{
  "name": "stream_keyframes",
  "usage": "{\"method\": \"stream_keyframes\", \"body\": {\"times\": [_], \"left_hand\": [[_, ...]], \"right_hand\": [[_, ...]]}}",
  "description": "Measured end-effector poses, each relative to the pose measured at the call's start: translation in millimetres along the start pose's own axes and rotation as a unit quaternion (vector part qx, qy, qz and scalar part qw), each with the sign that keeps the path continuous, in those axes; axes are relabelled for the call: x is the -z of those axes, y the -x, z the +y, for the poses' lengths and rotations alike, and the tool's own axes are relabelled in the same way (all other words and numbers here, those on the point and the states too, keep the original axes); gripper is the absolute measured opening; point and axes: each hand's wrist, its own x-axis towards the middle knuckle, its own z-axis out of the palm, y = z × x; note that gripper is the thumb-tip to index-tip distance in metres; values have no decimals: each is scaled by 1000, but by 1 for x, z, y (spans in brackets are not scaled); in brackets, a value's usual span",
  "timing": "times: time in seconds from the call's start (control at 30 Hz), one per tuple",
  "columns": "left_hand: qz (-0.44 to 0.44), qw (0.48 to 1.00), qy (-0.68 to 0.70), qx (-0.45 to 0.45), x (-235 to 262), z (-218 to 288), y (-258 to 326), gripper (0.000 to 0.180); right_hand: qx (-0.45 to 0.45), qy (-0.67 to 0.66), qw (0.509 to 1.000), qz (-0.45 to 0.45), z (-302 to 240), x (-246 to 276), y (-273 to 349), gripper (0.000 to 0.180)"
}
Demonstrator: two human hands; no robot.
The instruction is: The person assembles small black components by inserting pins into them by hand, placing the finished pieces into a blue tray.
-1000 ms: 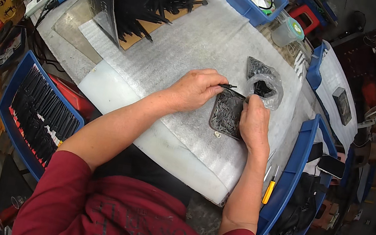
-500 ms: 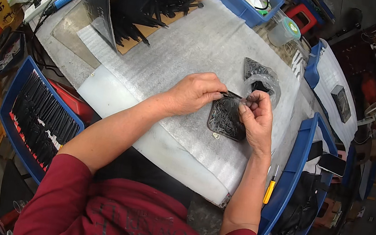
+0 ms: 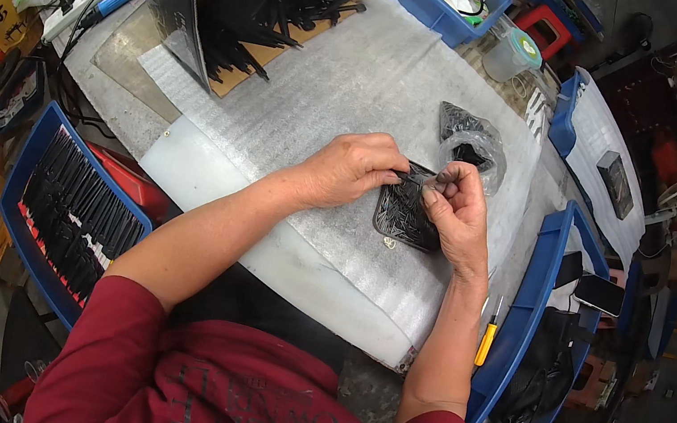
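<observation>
My left hand (image 3: 357,169) pinches a small dark, thin piece above the rear of a black tray (image 3: 375,229). Its exact kind is too small to make out. Thumb and fingers of my right hand (image 3: 460,208) are pressed together just beside it, over the tray's right part; whatever they grip is hidden. Many small, thin metal pins (image 3: 403,212) lie loose in the tray. Behind my right hand rests a clear plastic bag (image 3: 466,133) of small black parts, its mouth rolled open.
At the back left, an open carton (image 3: 175,20) lies with long black pieces spilling out. Blue bins stand at left (image 3: 59,307) and right (image 3: 496,393), the left one filled with rows of black parts. A yellow-handled screwdriver (image 3: 486,342) lies by the right bin.
My right hand has shifted slightly left, its fingertips now nearer my left hand's fingers. My left hand has barely moved and keeps its pinch.
</observation>
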Motion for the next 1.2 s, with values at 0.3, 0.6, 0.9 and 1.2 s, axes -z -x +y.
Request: {"method": "stream_keyframes", "body": {"times": [0.3,0.6,0.9,1.2], "left_hand": [[4,1000,-6,-28,0,-2,0,15],[2,991,-91,-100,0,-1,0,14],[0,998,-26,-64,-3,-1,2,8],[-16,995,-57,-86,-2,1,3,13]], "right_hand": [[3,21,1000,-3,0,-2,0,21],[-26,114,993,-8,-2,2,1,17],[-18,143,990,-10,-5,1,2,18],[-30,158,987,3,-7,-5,0,17]]}}
